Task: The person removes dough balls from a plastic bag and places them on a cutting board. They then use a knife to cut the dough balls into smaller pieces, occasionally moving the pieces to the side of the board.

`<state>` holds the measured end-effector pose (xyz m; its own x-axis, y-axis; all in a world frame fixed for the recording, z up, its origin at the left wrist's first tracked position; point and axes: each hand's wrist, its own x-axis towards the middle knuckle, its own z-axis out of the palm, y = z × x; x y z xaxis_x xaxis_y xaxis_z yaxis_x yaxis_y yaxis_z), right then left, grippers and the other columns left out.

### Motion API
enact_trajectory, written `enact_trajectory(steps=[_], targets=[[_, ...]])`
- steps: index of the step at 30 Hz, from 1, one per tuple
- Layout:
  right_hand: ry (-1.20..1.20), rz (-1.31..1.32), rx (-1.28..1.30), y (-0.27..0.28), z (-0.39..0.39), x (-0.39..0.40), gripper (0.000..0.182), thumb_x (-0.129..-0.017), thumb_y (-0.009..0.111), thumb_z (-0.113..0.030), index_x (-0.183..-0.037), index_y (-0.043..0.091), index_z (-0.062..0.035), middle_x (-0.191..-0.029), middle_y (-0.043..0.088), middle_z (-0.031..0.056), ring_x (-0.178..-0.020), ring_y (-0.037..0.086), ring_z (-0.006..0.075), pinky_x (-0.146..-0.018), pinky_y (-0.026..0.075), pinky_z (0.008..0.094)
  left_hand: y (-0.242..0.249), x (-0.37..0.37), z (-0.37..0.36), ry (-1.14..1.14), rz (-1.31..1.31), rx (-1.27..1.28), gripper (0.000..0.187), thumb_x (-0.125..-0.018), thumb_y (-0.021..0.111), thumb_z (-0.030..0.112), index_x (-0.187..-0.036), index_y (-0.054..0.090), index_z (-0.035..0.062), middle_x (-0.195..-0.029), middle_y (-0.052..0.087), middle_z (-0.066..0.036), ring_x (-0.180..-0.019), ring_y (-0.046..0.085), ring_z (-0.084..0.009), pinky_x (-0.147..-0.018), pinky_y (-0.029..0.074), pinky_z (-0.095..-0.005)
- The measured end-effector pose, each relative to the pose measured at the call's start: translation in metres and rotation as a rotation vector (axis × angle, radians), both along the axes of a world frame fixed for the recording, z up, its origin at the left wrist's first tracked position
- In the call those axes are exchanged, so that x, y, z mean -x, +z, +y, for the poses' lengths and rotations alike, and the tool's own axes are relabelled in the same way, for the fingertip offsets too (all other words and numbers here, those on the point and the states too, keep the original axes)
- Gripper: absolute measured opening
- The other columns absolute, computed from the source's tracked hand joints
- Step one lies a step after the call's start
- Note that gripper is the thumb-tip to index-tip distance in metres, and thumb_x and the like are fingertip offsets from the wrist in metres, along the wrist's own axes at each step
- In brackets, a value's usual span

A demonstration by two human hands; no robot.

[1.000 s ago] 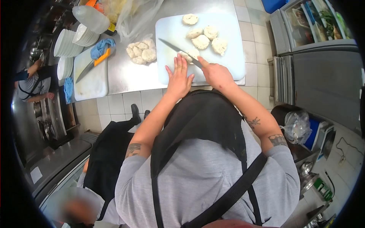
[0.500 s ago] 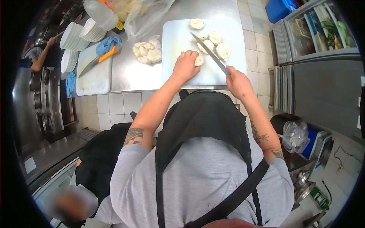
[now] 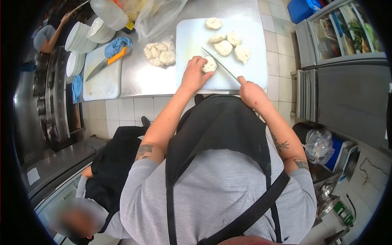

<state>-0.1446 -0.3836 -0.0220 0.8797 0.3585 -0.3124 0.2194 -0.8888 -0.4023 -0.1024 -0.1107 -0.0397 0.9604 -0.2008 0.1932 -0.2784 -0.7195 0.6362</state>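
Observation:
My left hand (image 3: 194, 74) has its fingers curled round a pale, lumpy round piece (image 3: 210, 65), possibly dough, on the white cutting board (image 3: 192, 38). My right hand (image 3: 253, 94) grips a kitchen knife (image 3: 222, 65) by its handle, which the fist mostly hides. The blade runs up and to the left along the right side of the held piece; whether it touches cannot be made out. Beyond the blade lie several similar pale rounds (image 3: 223, 47), with a single one (image 3: 213, 23) near the board's far edge.
Left of the board sits a plastic bag of pale pieces (image 3: 159, 54). Farther left, an orange-handled knife (image 3: 107, 62) and blue cloth (image 3: 117, 47) rest on another board (image 3: 110, 83), beside stacked white bowls (image 3: 77, 37). A co-worker (image 3: 114, 171) is at my lower left.
The knife has come down and left from over the far rounds to beside the held piece, its blade now turned edge-on. My left hand has shifted slightly left with its fingers round the piece.

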Motion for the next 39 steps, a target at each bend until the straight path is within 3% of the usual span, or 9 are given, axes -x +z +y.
enact_trajectory(steps=[3, 6, 9, 16, 23, 32, 39], targets=[[0.014, -0.012, 0.118, 0.043, 0.012, 0.003, 0.077, -0.094, 0.050, -0.004, -0.163, 0.024, -0.0236, -0.085, 0.066, 0.0249, -0.074, 0.067, 0.0437, -0.070, 0.055, 0.0538, -0.005, -0.003, -0.004, 0.018, -0.055, -0.066, 0.030, -0.090, 0.072, 0.017, -0.117, 0.063, 0.0057, -0.125, 0.058, -0.015, -0.110, 0.056, -0.0387, -0.095, 0.049, -0.0467], [0.066, 0.029, 0.201, 0.072, 0.015, 0.011, 0.084, -0.094, 0.051, -0.005, -0.166, 0.018, -0.0318, -0.083, 0.066, 0.0235, -0.071, 0.068, 0.0416, -0.069, 0.056, 0.0526, -0.012, -0.009, -0.006, 0.030, -0.088, -0.098, 0.026, -0.091, 0.066, 0.012, -0.117, 0.063, 0.0074, -0.122, 0.057, -0.016, -0.107, 0.056, -0.0396, -0.090, 0.050, -0.0499], [0.092, 0.065, 0.212, 0.088, 0.013, 0.019, 0.088, -0.091, 0.050, -0.002, -0.166, 0.019, -0.0346, -0.087, 0.067, 0.0251, -0.072, 0.070, 0.0421, -0.070, 0.059, 0.0511, -0.016, -0.008, -0.009, 0.042, -0.127, -0.109, 0.028, -0.090, 0.064, 0.010, -0.118, 0.063, 0.0086, -0.120, 0.057, -0.017, -0.106, 0.056, -0.0404, -0.088, 0.050, -0.0508], [0.092, 0.129, 0.198, 0.084, 0.010, 0.010, 0.092, -0.087, 0.053, 0.000, -0.165, 0.019, -0.0362, -0.080, 0.069, 0.0231, -0.072, 0.071, 0.0416, -0.069, 0.058, 0.0523, -0.023, -0.006, -0.010, 0.060, -0.206, -0.088, 0.030, -0.089, 0.066, 0.010, -0.118, 0.065, 0.0093, -0.121, 0.057, -0.016, -0.108, 0.055, -0.0394, -0.092, 0.049, -0.0497], [0.069, 0.163, 0.181, 0.038, 0.012, 0.002, 0.093, -0.088, 0.053, 0.000, -0.165, 0.018, -0.0371, -0.080, 0.069, 0.0231, -0.073, 0.071, 0.0414, -0.069, 0.058, 0.0525, -0.030, -0.003, -0.006, 0.076, -0.187, 0.004, 0.027, -0.090, 0.067, 0.011, -0.117, 0.067, 0.0110, -0.122, 0.057, -0.016, -0.109, 0.054, -0.0387, -0.095, 0.047, -0.0488], [0.106, 0.101, 0.200, 0.090, 0.013, 0.014, 0.091, -0.088, 0.053, 0.000, -0.165, 0.021, -0.0372, -0.080, 0.069, 0.0231, -0.072, 0.071, 0.0412, -0.069, 0.058, 0.0528, -0.039, -0.004, -0.006, 0.108, -0.237, 0.068, 0.027, -0.088, 0.065, 0.007, -0.115, 0.061, 0.0069, -0.120, 0.055, -0.016, -0.108, 0.053, -0.0389, -0.094, 0.045, -0.0508], [0.130, 0.110, 0.226, 0.090, 0.019, 0.010, 0.092, -0.087, 0.053, 0.001, -0.164, 0.023, -0.0365, -0.076, 0.069, 0.0229, -0.071, 0.071, 0.0421, -0.069, 0.058, 0.0532, -0.036, -0.004, -0.007, 0.103, -0.238, 0.039, 0.024, -0.089, 0.065, 0.007, -0.114, 0.061, 0.0054, -0.117, 0.055, -0.017, -0.107, 0.053, -0.0391, -0.094, 0.045, -0.0492]])
